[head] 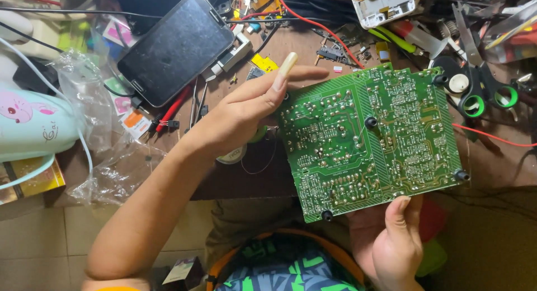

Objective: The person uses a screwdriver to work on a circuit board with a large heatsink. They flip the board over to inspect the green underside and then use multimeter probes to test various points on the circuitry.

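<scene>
Far left: a mint-green container (31, 123) beside a crumpled clear plastic bag (95, 129), then a dark-screened tablet (176, 45) lying tilted on the cluttered workbench (235, 185).

Next, the left hand (246, 109), reaching in with fingers stretched flat along the upper-left edge of the circuit board (372, 137). Thumb hidden behind the board, so cannot tell whether pinching or merely steadying. Something pale and stick-like (288, 63) at the fingertips; unclear what.

Board held up above the bench edge, tilted, solder side facing the camera.

Lower right: the right hand (391, 240), clamped on the board's bottom edge, thumb pressed on the green face.

Far right: scissors (475, 90) with green-lined handles and a red wire (492, 137).

Probably best gripped by the edges only, fingers off the solder joints, both hands sharing the weight, with the board kept steady and out of the clutter.
</scene>
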